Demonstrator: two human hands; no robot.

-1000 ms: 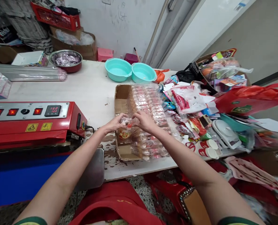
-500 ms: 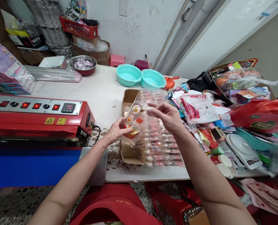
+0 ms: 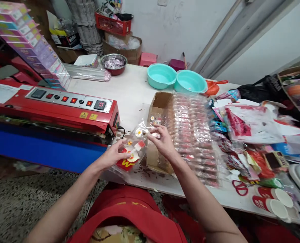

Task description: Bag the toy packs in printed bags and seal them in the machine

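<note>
A clear plastic bag (image 3: pixel 139 145) holds small toy food pieces: a fried-egg shape, a red-and-white piece and a red packet with a yellow mark. My left hand (image 3: pixel 113 156) grips its lower left side, thumb over the front. At the bag's upper right edge, the thumb and fingers of my right hand (image 3: pixel 161 140) pinch the plastic. Just right of the bag stands an open cardboard box (image 3: pixel 153 158), with rows of similar filled clear bags (image 3: pixel 190 128) packed in and beside it. The bag is held near the right end of a red sealing machine (image 3: pixel 89 116).
Two turquoise basins (image 3: pixel 162 76) stand behind the box. A metal bowl (image 3: pixel 113 64) of small packets sits farther left. Clutter, red scissors (image 3: pixel 240 187) and paper cups (image 3: pixel 276 207) lie at the right. The machine's blue belt (image 3: pixel 51 145) runs along the left.
Both hands have carried the bag from over the cardboard box leftward toward the sealing machine's end. My view has turned left.
</note>
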